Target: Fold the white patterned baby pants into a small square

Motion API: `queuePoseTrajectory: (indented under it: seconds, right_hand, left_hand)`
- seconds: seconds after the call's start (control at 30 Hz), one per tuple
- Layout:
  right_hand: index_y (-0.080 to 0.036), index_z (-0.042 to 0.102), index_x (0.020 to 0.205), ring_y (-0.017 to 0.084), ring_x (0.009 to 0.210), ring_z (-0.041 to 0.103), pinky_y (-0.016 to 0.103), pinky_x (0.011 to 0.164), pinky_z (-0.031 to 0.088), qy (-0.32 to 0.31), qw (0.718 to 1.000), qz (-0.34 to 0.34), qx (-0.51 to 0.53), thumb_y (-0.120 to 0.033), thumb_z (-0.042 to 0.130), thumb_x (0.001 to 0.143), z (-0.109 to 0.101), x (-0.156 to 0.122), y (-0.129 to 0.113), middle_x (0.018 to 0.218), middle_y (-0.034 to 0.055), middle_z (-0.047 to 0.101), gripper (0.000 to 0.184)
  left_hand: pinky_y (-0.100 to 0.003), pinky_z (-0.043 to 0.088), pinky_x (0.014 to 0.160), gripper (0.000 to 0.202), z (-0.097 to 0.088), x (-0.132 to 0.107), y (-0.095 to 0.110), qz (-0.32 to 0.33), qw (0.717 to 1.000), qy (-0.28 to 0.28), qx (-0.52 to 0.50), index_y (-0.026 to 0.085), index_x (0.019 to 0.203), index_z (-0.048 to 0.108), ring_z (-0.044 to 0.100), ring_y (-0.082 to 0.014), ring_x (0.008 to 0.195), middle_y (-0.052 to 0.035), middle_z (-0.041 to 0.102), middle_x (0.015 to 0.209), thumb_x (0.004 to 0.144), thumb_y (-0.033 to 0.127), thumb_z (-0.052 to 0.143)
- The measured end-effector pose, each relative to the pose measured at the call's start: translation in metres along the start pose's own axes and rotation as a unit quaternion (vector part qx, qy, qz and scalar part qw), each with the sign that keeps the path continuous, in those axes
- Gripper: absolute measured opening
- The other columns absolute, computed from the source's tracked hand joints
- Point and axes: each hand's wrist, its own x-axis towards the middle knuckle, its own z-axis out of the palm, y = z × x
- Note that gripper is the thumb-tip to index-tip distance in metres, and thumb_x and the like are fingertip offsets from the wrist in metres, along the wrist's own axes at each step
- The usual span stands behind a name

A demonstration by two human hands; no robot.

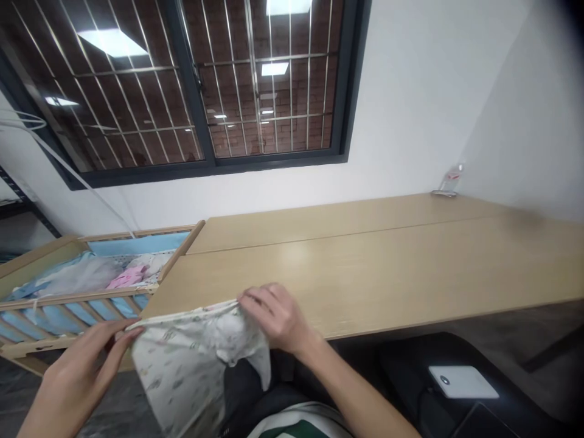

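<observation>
A small white cloth (191, 359) with a faint green print hangs over the front edge of a light wooden table (387, 267). My left hand (82, 377) pinches the cloth's left corner, just off the table's left end. My right hand (278, 319) grips the cloth's upper right edge at the table's front edge, fingers closed on the fabric. Most of the cloth droops down towards my lap.
A wooden cot (86, 280) with blue lining and loose clothes stands left of the table. A clear plastic bottle (449, 181) lies at the table's far right by the wall. A white device (463, 382) rests on a dark seat at lower right. A barred window (205, 85) is ahead.
</observation>
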Motion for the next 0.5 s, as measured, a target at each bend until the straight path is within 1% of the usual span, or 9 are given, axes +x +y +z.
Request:
queuePoseTrajectory:
  seconds: [0.07,0.13,0.17,0.2,0.23,0.33,0.43,0.5]
  right_hand:
    - [-0.021,0.061,0.131,0.021,0.093,0.063,0.035,0.08,0.05,0.026,0.999,0.007,-0.033,-0.011,0.05,0.101,-0.016,0.003,0.024,0.113,0.0114,0.072,0.034]
    - [-0.022,0.062,0.131,0.022,0.094,0.063,0.036,0.082,0.051,0.046,0.997,0.031,-0.048,-0.01,0.049,0.101,-0.025,0.003,0.05,0.113,0.0111,0.072,0.035]
    - [-0.022,0.062,0.13,0.022,0.096,0.064,0.037,0.084,0.051,0.049,0.997,0.047,-0.048,-0.01,0.049,0.101,-0.026,0.003,0.063,0.112,0.0113,0.072,0.034]
    - [-0.022,0.063,0.129,0.023,0.099,0.064,0.038,0.087,0.051,0.045,0.996,0.066,-0.045,-0.011,0.048,0.101,-0.025,0.001,0.078,0.112,0.0115,0.072,0.033]
    - [-0.022,0.064,0.127,0.024,0.101,0.064,0.039,0.09,0.052,0.036,0.995,0.088,-0.04,-0.011,0.047,0.101,-0.023,-0.001,0.093,0.112,0.0116,0.071,0.033]
    - [-0.022,0.064,0.123,0.024,0.104,0.065,0.038,0.091,0.052,-0.009,0.985,0.173,-0.024,-0.013,0.048,0.1,-0.005,-0.011,0.139,0.112,0.0104,0.071,0.03]
    - [-0.021,0.064,0.12,0.022,0.105,0.065,0.034,0.089,0.052,-0.077,0.958,0.274,-0.018,-0.013,0.048,0.1,0.022,-0.027,0.181,0.113,0.0086,0.071,0.027]
    - [-0.02,0.063,0.119,0.021,0.107,0.065,0.032,0.089,0.05,-0.145,0.935,0.322,-0.031,-0.011,0.047,0.099,0.041,-0.039,0.202,0.116,0.0089,0.07,0.027]
  left_hand:
    - [-0.024,0.052,0.072,0.046,0.011,0.032,0.023,0.017,0.999,0.03,0.011,0.031,0.11,0.065,0.065,-0.0151,0.072,0.0053,0.073,0.095,0.094,0.069,0.044]
    - [-0.026,0.051,0.075,0.043,0.026,0.063,0.043,0.039,0.997,0.059,-0.003,0.026,0.111,0.067,0.064,-0.0165,0.072,0.0001,0.073,0.092,0.096,0.061,0.047]
    - [-0.028,0.051,0.077,0.041,0.036,0.079,0.051,0.057,0.997,0.055,-0.023,0.024,0.11,0.067,0.065,-0.0177,0.074,-0.0017,0.073,0.091,0.097,0.058,0.048]
    - [-0.029,0.051,0.078,0.04,0.047,0.093,0.058,0.07,0.996,0.04,-0.044,0.023,0.11,0.067,0.066,-0.0193,0.078,-0.0029,0.074,0.092,0.097,0.056,0.048]
    - [-0.03,0.05,0.079,0.039,0.06,0.108,0.064,0.079,0.995,0.012,-0.061,0.023,0.112,0.067,0.067,-0.0209,0.082,-0.0043,0.074,0.095,0.098,0.054,0.048]
    - [-0.033,0.049,0.083,0.035,0.107,0.144,0.077,0.073,0.993,-0.061,-0.073,0.022,0.109,0.067,0.068,-0.025,0.096,-0.0071,0.075,0.104,0.099,0.049,0.046]
    - [-0.033,0.048,0.089,0.031,0.158,0.166,0.087,0.041,0.983,-0.164,-0.067,0.022,0.109,0.066,0.066,-0.0241,0.105,-0.0082,0.073,0.113,0.101,0.037,0.04]
    - [-0.033,0.048,0.088,0.028,0.189,0.173,0.092,0.023,0.976,-0.21,-0.053,0.021,0.107,0.067,0.067,-0.0241,0.103,-0.0091,0.074,0.111,0.1,0.032,0.042]
